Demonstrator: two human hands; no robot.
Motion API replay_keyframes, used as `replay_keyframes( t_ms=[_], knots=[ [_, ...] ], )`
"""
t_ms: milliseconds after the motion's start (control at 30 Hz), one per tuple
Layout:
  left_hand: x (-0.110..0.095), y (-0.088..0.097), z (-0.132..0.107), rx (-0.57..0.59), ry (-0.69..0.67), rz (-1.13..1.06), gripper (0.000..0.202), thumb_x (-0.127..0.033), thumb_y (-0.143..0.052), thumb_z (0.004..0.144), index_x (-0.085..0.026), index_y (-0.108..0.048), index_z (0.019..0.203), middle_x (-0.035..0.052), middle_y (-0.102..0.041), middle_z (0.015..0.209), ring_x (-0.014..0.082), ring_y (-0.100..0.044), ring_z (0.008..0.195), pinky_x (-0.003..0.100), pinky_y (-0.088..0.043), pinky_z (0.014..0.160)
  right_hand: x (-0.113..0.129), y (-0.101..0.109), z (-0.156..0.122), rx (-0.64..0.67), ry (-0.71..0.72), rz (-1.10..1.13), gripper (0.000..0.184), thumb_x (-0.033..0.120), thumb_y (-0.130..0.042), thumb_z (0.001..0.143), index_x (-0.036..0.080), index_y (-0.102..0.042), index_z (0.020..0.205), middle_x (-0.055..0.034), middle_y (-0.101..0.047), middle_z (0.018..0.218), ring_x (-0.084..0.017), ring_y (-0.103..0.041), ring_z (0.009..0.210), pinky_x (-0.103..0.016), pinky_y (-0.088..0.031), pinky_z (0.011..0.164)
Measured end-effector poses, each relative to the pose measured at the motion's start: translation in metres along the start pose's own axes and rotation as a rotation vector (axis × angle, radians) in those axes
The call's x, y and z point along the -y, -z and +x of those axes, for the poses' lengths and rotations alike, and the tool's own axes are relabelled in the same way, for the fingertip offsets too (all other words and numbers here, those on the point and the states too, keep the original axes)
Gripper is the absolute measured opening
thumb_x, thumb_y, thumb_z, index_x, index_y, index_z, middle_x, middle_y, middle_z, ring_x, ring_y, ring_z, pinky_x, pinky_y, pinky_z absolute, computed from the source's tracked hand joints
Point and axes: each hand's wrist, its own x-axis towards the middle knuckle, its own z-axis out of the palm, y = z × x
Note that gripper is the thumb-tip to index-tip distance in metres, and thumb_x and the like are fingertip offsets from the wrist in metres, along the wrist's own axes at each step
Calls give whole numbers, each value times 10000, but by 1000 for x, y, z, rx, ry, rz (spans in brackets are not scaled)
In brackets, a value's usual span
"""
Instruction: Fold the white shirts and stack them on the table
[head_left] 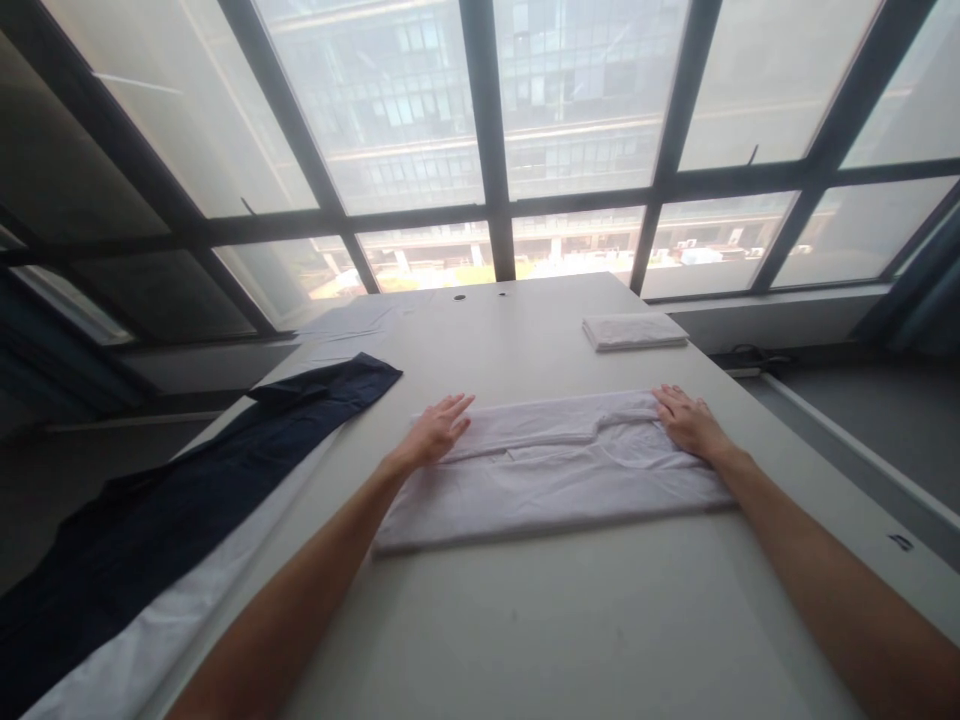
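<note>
A white garment (pixel 551 475) lies folded into a long flat band across the middle of the pale table (pixel 540 620). My left hand (pixel 439 430) rests flat on its left far corner, fingers stretched out and open. On the garment's right far corner lies my right hand (pixel 688 420), palm down and fingers extended. Neither hand grips the cloth.
A small folded white cloth (pixel 634 330) sits at the table's far right. A dark navy garment (pixel 172 500) drapes over the left edge, on top of another white cloth (pixel 142 640). Large windows (pixel 487 130) stand beyond the far edge. Floor drops off to the right.
</note>
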Motion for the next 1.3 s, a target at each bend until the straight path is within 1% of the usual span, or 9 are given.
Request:
replay_keyframes(
  t_ms=[67,133,200,267,400,567,733,1033,1300],
  knots=[
    [26,7,-10,-113,79,10,562,-408,-416,966,-147,-509,1456,141,-569,1450,244,-500,1359,386,-338,1165,-1,-1,1,-1,2,9,553,329,-252,1010,184,-476,1494,-118,-369,1616,-284,-289,1511,-635,-257,1178],
    [47,10,-23,-214,270,33,495,-397,-455,937,-116,-602,1318,158,-678,1241,261,-607,1199,361,-418,1079,-1,-2,2,-10,4,14,554,335,-255,1009,168,-482,1487,-128,-373,1612,-290,-298,1506,-645,-259,1172],
    [59,9,-33,-239,461,-4,436,-416,-469,932,-134,-629,1222,127,-721,1047,255,-674,1013,330,-491,928,-2,-4,3,-21,2,12,547,341,-263,1010,171,-495,1475,-130,-383,1606,-291,-311,1500,-645,-260,1171],
    [63,9,-40,-213,544,-88,411,-429,-485,927,-162,-619,1209,81,-725,937,226,-691,866,284,-499,786,-3,-5,3,-30,1,7,537,343,-273,1010,181,-507,1465,-126,-393,1602,-290,-321,1494,-637,-268,1171],
    [61,22,-46,-148,524,-182,390,-427,-551,864,-179,-635,1152,44,-725,864,197,-675,779,250,-463,695,-5,-7,3,-40,4,-2,532,351,-280,1009,192,-513,1460,-122,-406,1595,-294,-342,1484,-634,-287,1165],
    [62,50,-56,146,462,-362,457,-582,-714,649,-180,-668,862,30,-702,731,209,-639,690,257,-431,595,-6,-7,3,-34,8,5,535,353,-276,1009,193,-514,1460,-121,-408,1595,-295,-343,1483,-627,-283,1168],
    [53,57,-61,338,488,-422,548,-725,-701,620,-179,-657,606,35,-624,586,187,-555,591,275,-374,570,-6,-7,4,-34,7,-2,535,358,-288,1001,180,-527,1447,-128,-416,1589,-295,-344,1483,-618,-291,1169],
    [51,51,-59,347,445,-393,552,-719,-693,637,-181,-607,552,-15,-450,516,152,-404,562,282,-246,560,-6,-6,4,-35,8,20,529,361,-301,999,177,-532,1437,-134,-423,1584,-296,-350,1479,-614,-284,1172],
    [54,50,-57,307,443,-462,519,-679,-723,579,-180,-594,647,-26,-468,587,153,-418,598,273,-247,563,-9,-7,5,-53,24,22,515,371,-322,999,173,-553,1414,-139,-453,1564,-295,-400,1450,-576,-324,1161]
  ],
)
